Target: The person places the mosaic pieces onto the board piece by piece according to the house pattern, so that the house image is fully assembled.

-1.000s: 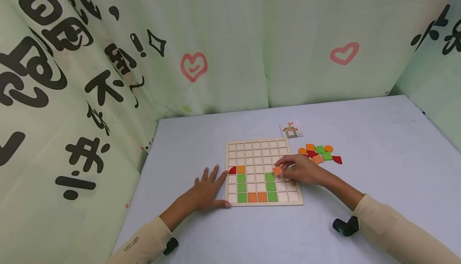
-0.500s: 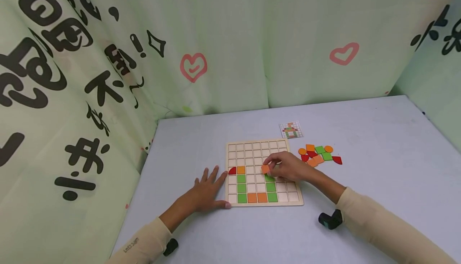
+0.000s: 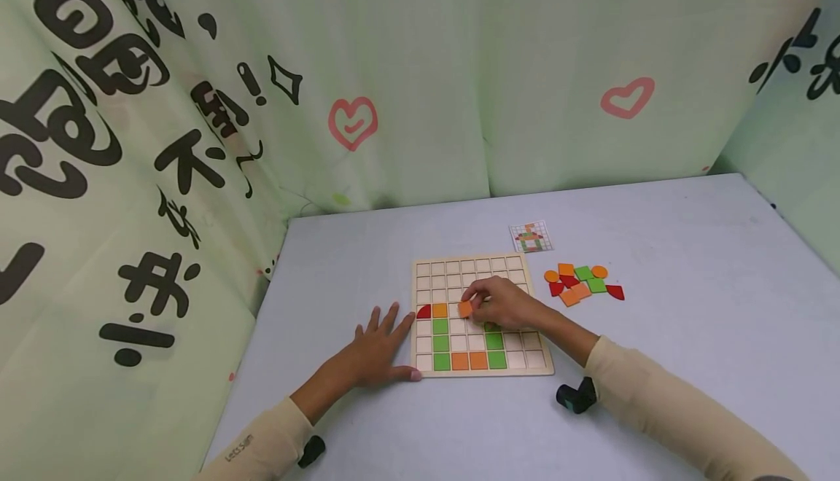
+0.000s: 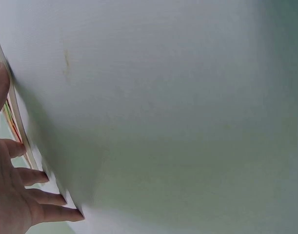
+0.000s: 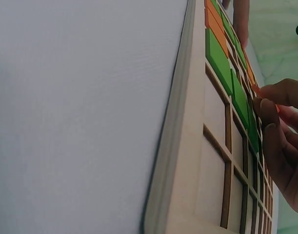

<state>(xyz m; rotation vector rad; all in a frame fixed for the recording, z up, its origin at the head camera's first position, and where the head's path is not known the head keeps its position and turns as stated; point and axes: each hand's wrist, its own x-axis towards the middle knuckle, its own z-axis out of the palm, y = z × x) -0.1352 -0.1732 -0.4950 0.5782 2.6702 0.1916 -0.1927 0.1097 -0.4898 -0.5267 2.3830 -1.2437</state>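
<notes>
An orange square tile (image 3: 465, 310) is pinched at the tips of the right hand's (image 3: 502, 302) fingers, which are closed to the tile's thickness. It is over the gridded board (image 3: 516, 359); whether it touches the cells I cannot tell. Just left of those fingers are a yellow-orange square (image 3: 440, 310) and, past it, a red quarter-round piece (image 3: 424, 311). Below and left of them runs a column of green tiles (image 3: 440, 344); a second green column (image 3: 494, 341) stands directly below them (its top partly hidden by the hand), with two orange tiles (image 3: 469, 360) between the columns' lower ends. The left hand (image 3: 374, 353) has its fingers spread wide, gripping nothing, fingertip and thumb touching the board's left edge. Right of the pinching fingers, loose coloured pieces (image 3: 596, 286) lie on the pale surface (image 3: 689, 262); beyond them is a patterned card (image 3: 530, 236). Farthest from the fingers hangs a pale green curtain (image 3: 426, 65).
</notes>
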